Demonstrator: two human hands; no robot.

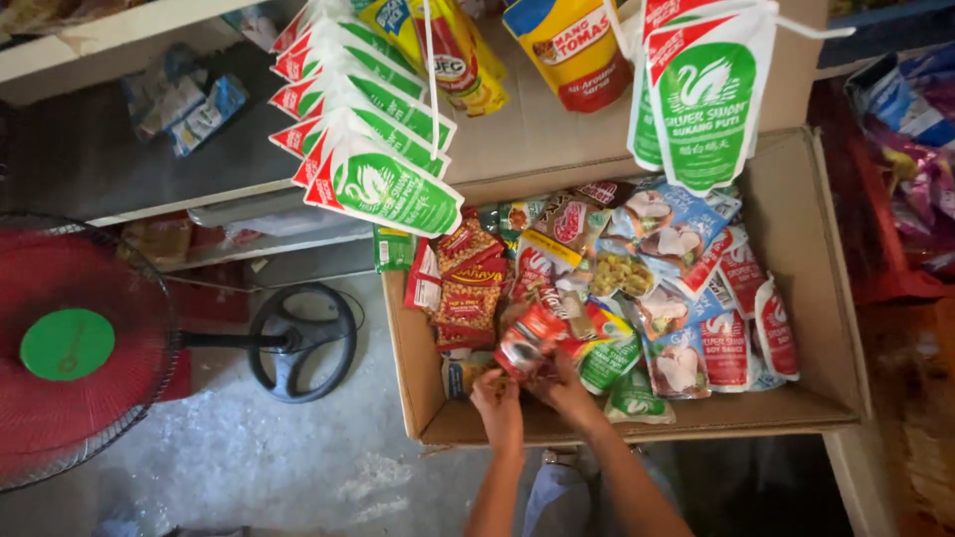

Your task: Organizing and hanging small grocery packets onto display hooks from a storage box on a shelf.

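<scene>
Both hands in cardboard box [816, 298] full of sachets; left hand [497, 398] and right hand [565, 390] fingers closed on one red sachet [527, 338] at box's near-left side. Red fan [70, 343] on floor left, green-white pouches [383, 184] hanging above

A red fan [70, 343] with a green centre stands at the left, and its round black base [301, 341] rests on the grey floor [259, 457]. Green and white pouches [370, 129] hang in a row above, near yellow pouches [572, 45]. The shelf [99, 149] behind holds blue packets [194, 109], perhaps wrapped snacks.
</scene>
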